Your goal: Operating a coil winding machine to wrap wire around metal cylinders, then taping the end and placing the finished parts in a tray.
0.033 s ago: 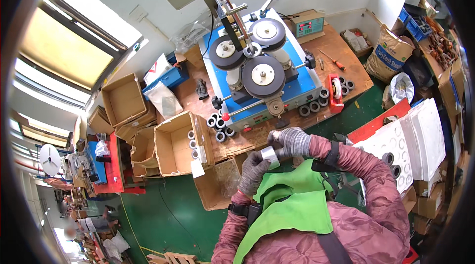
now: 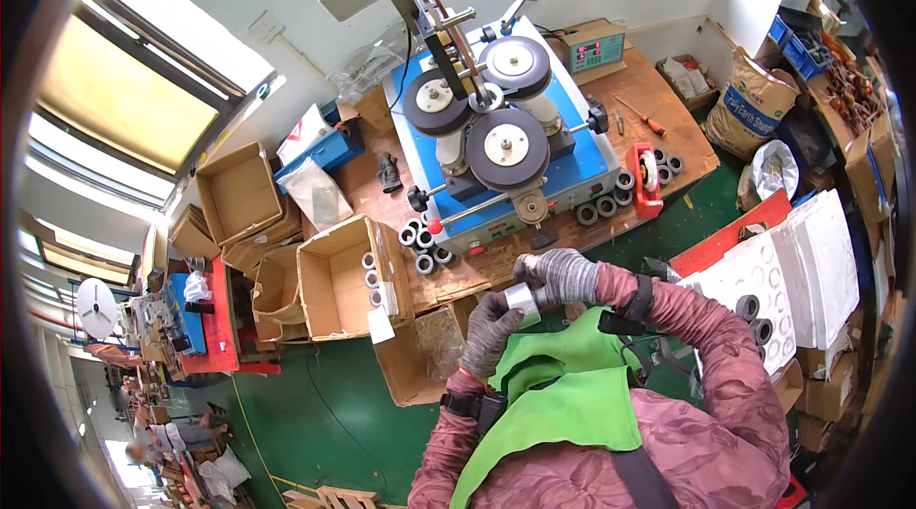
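A short pale cylinder [image 2: 522,303], white to silver, is held between my gloved hands in front of the green apron [image 2: 572,404]. My left hand [image 2: 489,330], in a grey glove, grips it from the left with fingers curled round. My right hand [image 2: 565,277], gloved in grey knit, closes on its right and upper side; some fingertips are hidden. Just beyond stands a blue machine [image 2: 572,161] with three dark wheels, among them the front wheel [image 2: 482,166]. A ring [image 2: 486,97] sits between the wheels.
Grey rings [image 2: 426,263] cluster at the machine's left, more rings [image 2: 607,206] beside a red tape dispenser [image 2: 648,181]. Open cardboard boxes [image 2: 334,318] stand at left. A screwdriver [image 2: 655,126] lies on the wooden table [image 2: 682,142]. A white sheet with rings [image 2: 730,294] is at right.
The pale cylinder has turned slightly in my hands, and my right fingers have shifted a little. A distant person at the lower left has moved slightly.
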